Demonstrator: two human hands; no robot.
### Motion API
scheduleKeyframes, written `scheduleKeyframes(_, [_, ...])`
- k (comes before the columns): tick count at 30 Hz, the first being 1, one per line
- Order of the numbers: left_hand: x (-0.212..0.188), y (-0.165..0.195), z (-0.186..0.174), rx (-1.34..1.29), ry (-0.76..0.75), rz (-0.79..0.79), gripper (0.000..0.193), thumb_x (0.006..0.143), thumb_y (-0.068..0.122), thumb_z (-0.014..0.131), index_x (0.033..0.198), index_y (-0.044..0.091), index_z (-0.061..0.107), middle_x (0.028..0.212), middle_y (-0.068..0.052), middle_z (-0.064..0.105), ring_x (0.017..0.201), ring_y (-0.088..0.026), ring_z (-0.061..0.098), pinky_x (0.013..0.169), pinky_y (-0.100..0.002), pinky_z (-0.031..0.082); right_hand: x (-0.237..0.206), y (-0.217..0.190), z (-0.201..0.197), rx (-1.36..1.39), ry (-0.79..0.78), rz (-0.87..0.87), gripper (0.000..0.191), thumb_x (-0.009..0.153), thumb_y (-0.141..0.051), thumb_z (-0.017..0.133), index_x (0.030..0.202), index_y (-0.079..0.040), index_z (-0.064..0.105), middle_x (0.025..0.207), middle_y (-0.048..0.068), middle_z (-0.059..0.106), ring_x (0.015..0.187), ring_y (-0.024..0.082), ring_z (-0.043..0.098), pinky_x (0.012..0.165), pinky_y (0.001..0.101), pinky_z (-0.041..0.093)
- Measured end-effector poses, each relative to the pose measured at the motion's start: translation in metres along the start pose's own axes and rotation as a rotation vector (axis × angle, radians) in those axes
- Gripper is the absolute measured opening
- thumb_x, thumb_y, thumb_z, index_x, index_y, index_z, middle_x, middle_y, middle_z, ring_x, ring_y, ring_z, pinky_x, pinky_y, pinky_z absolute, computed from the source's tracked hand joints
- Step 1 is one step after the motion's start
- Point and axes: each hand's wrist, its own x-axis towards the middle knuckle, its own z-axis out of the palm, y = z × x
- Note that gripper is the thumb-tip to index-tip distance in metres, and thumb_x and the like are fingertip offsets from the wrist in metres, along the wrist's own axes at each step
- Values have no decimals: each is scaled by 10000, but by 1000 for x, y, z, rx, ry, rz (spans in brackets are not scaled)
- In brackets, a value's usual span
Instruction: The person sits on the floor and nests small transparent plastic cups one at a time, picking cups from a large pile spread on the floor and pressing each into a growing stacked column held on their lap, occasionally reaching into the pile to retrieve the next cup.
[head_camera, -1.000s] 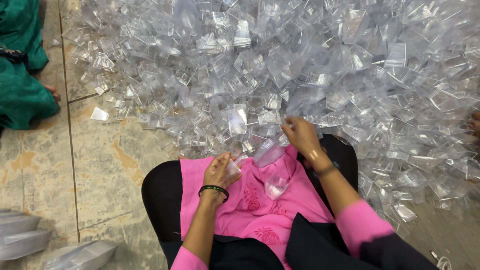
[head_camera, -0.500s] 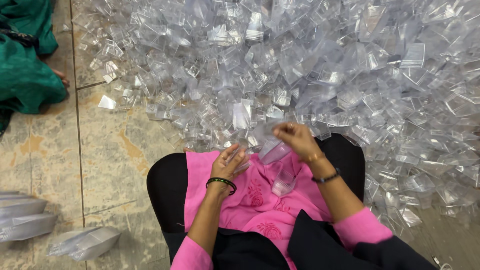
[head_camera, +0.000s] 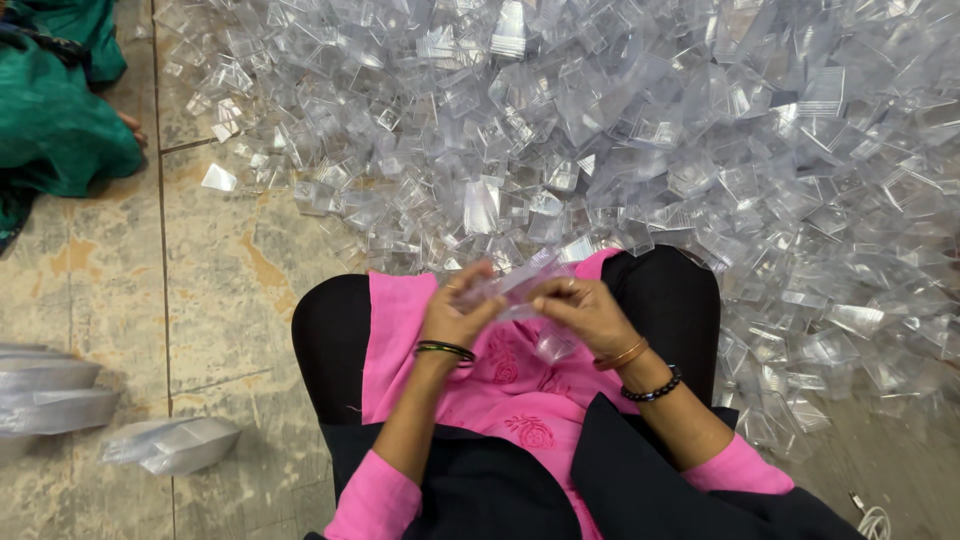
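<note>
Together, the left hand (head_camera: 458, 312) and right hand (head_camera: 583, 312) pinch one clear plastic piece (head_camera: 515, 285) between their fingertips above the pink lap (head_camera: 500, 385). Beyond the knees, a heap of clear plastic pieces (head_camera: 640, 130) covers the stone floor (head_camera: 215, 290).

A large heap of clear plastic pieces (head_camera: 640, 130) covers the stained stone floor (head_camera: 215, 290) from twelve to three o'clock. Green fabric of another seated person (head_camera: 60, 120) lies at ten o'clock. Stacked translucent plastic bundles (head_camera: 50, 390) rest at eight o'clock, a smaller clear packet (head_camera: 175, 445) just beside them.
</note>
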Motion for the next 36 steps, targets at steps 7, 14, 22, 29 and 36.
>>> scheduleKeyframes(7, [-25,14,-19,-70,-80,-512,512,879,346,751,1251,2,683,1052,-125,749,817,-236,759,653,-349,637,-20,-1,1,-142,-75,-253,147,990,-67,730,1101,30,722,1050,25,643,915,77,594,745,249,504])
scheduleKeyframes(14, [-32,1,8,-26,-56,-405,488,853,301,781,1232,14,670,1065,-80,749,850,-212,762,640,-324,633,-37,-13,18,-54,-64,-52,299,963,-130,646,1254,-63,665,1105,4,700,920,49,625,811,227,535])
scheduleKeyframes(22, [-28,-14,-2,-68,85,-409,515,895,385,726,1264,37,641,1160,-87,702,903,-209,739,686,-329,626,-40,-19,-33,-617,336,-107,243,991,-194,676,1157,-21,711,864,103,738,745,111,633,675,291,521])
scheduleKeyframes(29, [-24,-13,-21,-277,84,-431,493,903,343,706,1303,81,584,1188,-41,666,950,-202,708,752,-362,637,-42,16,-37,-1029,-96,-197,264,941,-278,668,1001,-22,696,854,164,693,795,345,679,717,432,535])
scheduleKeyframes(36, [-25,-16,-27,-217,165,-374,458,894,266,730,1300,82,626,1151,-73,712,951,-222,742,745,-354,636,6,-19,-18,-1088,46,-131,361,946,-380,648,1124,-77,729,908,146,724,825,323,700,741,441,539])
